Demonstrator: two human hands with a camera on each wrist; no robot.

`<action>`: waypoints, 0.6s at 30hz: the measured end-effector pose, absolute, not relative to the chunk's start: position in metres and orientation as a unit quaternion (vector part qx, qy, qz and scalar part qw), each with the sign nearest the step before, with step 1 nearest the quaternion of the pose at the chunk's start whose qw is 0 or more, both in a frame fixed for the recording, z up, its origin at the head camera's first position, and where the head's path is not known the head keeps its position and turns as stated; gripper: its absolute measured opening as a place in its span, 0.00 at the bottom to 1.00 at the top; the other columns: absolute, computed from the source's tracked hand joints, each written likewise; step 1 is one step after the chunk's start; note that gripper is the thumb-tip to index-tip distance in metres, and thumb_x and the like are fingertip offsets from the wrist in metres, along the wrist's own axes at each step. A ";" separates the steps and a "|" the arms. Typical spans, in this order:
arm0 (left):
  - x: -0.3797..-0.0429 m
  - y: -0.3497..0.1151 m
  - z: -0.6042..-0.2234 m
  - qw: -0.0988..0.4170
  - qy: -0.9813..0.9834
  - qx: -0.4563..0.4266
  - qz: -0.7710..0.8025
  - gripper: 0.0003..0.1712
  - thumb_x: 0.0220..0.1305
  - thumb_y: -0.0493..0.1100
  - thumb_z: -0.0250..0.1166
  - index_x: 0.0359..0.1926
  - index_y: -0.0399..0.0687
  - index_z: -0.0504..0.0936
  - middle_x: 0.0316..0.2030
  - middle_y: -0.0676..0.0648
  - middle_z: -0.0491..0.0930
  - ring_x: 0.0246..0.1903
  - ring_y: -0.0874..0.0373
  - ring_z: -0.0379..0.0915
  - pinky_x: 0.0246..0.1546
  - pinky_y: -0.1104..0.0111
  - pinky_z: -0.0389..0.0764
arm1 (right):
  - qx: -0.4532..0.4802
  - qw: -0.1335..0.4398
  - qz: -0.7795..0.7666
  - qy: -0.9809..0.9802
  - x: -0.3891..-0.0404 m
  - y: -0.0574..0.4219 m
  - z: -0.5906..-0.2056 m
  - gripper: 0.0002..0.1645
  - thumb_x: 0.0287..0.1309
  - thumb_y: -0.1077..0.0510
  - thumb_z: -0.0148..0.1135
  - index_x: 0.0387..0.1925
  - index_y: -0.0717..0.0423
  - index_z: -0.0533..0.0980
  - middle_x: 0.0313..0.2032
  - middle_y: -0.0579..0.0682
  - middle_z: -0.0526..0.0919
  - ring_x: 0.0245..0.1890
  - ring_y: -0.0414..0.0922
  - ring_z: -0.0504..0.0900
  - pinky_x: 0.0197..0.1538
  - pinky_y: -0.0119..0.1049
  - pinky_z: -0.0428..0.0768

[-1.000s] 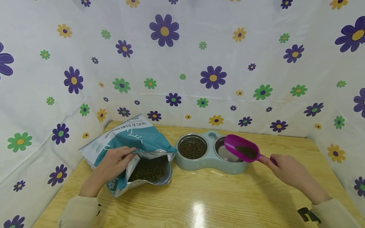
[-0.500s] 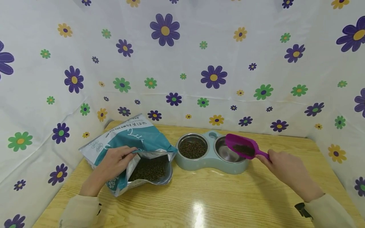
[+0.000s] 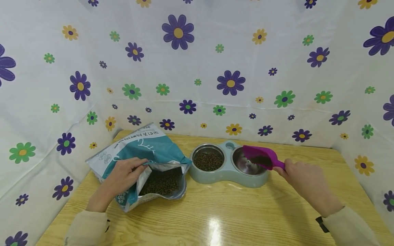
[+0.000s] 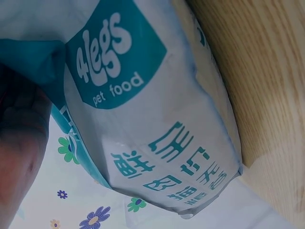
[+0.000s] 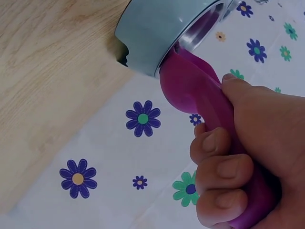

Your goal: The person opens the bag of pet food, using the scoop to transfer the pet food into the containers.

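In the head view, a person's right hand [image 3: 307,181], at right of the frame, grips a magenta scoop [image 3: 260,151] by its handle, the scoop tilted over the right-hand steel bowl [image 3: 240,166] of a pale blue double feeder [image 3: 227,175] just right of center. Dark kibble [image 3: 263,160] lies in the scoop, with pale specks below its lip. The left-hand steel bowl [image 3: 207,149] contains brown kibble. At lower left, the left hand [image 3: 123,176] pinches the edge of a teal-and-white pet food bag [image 3: 160,147], which leans on its side on the wooden table [image 3: 240,212], its kibble-filled mouth gaping toward the bottom center. A white flowered cloth [image 3: 203,61] spans the background.

In the left wrist view, the bag, marked "4legs pet food," dominates the center; the left hand sits at the left edge, its fingers lost in shadow.

In the right wrist view, fingers [image 5: 224,169] wrap the scoop's handle at lower right, the thumb along its top. The scoop's head meets the feeder's rim at upper center in the frame; whether they touch cannot be told.
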State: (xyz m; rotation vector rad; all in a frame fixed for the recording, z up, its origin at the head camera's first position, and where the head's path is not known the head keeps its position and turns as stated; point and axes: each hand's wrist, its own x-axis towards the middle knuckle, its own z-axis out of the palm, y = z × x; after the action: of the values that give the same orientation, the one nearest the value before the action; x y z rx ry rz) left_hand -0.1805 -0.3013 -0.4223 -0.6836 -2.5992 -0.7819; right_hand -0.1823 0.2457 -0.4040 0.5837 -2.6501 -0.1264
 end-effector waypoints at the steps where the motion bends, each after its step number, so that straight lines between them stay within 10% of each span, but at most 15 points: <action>1: -0.180 -0.301 -0.422 0.170 -0.915 -0.240 -0.276 0.13 0.70 0.31 0.63 0.52 0.38 0.88 0.31 0.52 0.85 0.22 0.74 0.63 0.21 0.74 0.67 | 0.213 0.219 -0.050 -0.951 -0.182 0.244 -0.404 0.44 0.67 0.26 0.09 0.18 0.51 0.59 0.13 0.41 0.52 0.13 0.37 0.50 0.18 0.30 0.48; 18: -0.180 -0.302 -0.422 0.174 -0.913 -0.242 -0.277 0.13 0.69 0.31 0.63 0.52 0.38 0.88 0.31 0.52 0.85 0.21 0.74 0.62 0.21 0.74 0.67 | 0.242 0.304 -0.080 -0.918 -0.175 0.236 -0.407 0.41 0.74 0.31 0.10 0.19 0.52 0.55 0.14 0.41 0.48 0.14 0.36 0.45 0.20 0.30 0.45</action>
State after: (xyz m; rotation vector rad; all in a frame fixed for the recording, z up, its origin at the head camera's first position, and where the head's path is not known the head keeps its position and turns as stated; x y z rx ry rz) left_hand -0.1804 -0.3019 -0.4223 -0.6862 -2.5894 -0.7842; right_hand -0.1747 0.2358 -0.4072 0.6409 -2.4319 -0.2126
